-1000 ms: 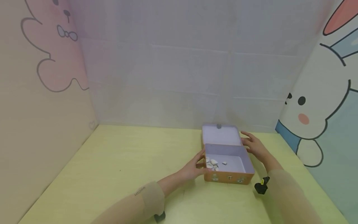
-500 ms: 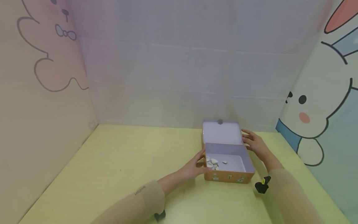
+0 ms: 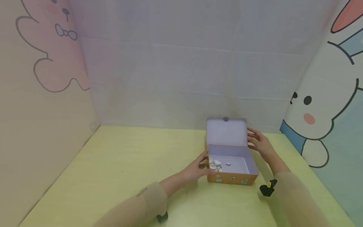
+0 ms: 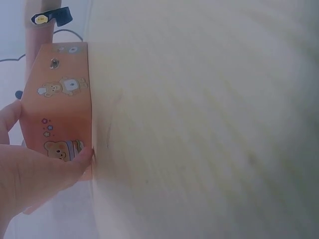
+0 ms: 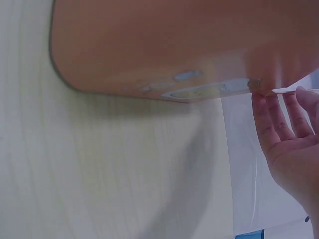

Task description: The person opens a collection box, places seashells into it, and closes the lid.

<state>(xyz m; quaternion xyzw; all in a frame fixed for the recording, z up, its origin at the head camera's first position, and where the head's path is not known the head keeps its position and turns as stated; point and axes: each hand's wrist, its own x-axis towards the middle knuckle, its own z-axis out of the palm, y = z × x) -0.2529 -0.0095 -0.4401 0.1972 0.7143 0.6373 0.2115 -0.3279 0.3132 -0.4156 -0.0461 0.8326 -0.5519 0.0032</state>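
Note:
A small orange tin case [image 3: 232, 179] with a lilac inside stands on the table, its lid [image 3: 227, 131] raised at the back. Several white seashells [image 3: 217, 163] lie in it, mostly in the left corner. My left hand [image 3: 195, 170] holds the case's left end, thumb [image 4: 79, 158] on the bear-printed front and fingers [image 4: 11, 113] round the side. At the lid's right edge is my right hand [image 3: 262, 145], fingertips [image 5: 260, 97] and thumb meeting the rim in the right wrist view.
The pale yellow table [image 3: 136, 157] spreads to the left of the case. A pale back wall [image 3: 164, 78] rises close behind the lid, and a rabbit-printed side wall [image 3: 334, 151] stands to the right. Dark wrist devices [image 3: 267, 188] sit by both sleeves.
The lid has tilted up from leaning far back to more upright, and my right hand has risen along with it. My left hand and the case's base stay in place.

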